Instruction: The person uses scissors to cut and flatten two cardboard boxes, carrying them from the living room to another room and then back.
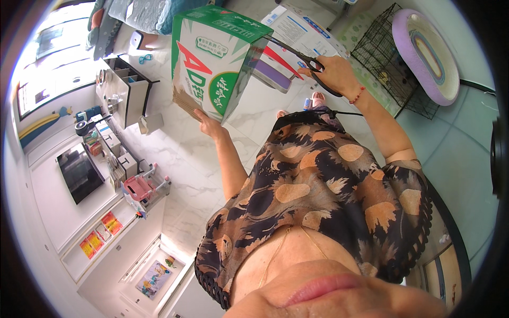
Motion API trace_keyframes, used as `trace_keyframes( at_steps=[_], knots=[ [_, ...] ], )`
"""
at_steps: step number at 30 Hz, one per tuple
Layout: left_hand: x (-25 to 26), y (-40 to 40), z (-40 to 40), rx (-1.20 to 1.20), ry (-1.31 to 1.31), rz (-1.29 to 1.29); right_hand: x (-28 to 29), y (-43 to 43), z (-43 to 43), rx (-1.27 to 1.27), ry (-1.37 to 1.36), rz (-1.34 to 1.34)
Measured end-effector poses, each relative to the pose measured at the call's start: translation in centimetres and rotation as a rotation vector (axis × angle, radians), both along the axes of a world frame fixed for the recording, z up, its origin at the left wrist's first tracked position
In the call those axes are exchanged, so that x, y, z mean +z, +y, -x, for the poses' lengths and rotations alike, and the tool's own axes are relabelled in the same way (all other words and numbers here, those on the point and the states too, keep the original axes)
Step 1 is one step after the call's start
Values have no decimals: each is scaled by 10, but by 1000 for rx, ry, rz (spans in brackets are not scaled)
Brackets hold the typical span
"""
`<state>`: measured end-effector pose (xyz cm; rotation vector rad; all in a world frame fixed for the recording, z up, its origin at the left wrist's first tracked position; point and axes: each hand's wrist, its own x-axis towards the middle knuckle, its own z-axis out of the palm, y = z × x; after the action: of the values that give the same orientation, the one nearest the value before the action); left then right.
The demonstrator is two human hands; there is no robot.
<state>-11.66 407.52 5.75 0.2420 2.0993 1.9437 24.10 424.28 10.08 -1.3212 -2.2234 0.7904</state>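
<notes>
A green and white printed cardboard carton point(212, 59) is held up before me, tilted. My left hand point(210, 125) grips its lower corner, where bare brown corrugated cardboard point(185, 104) shows. My right hand point(338, 73) has its fingers in the handles of black scissors point(308, 61). The scissors' blades point left and reach the carton's upper right edge. Whether their tips are inside the carton or only against it, I cannot tell. Around my right wrist is a red beaded bracelet point(359, 95).
Beyond the scissors, a white box with blue print point(304, 33) lies on the marble-patterned floor point(185, 153). Below the blades is a purple-topped object point(272, 75). To the right stand a black wire cage point(383, 71) and a lilac-rimmed oval bed point(425, 59). A pink child's chair point(139, 187) is at left.
</notes>
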Motion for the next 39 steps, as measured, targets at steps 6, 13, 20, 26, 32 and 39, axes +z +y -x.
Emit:
trace_keyframes(
  at_steps=[6,13,20,26,32,39],
  knots=[
    [0,-1,2,3,-44,34,-18,4,2,-25,-19,-152],
    [-6,-10,4,-26,-75,19,11,0,1,71,223,777],
    [-15,-9,9,-34,-122,2,0,-6,-5,215,517,958],
    [-16,-12,31,-60,-101,-23,13,-9,-17,536,557,988],
    [-10,-10,37,-46,-101,-55,19,-14,-22,669,467,964],
    [1,-6,44,-24,-65,-125,18,-23,-21,637,428,953]
  ],
)
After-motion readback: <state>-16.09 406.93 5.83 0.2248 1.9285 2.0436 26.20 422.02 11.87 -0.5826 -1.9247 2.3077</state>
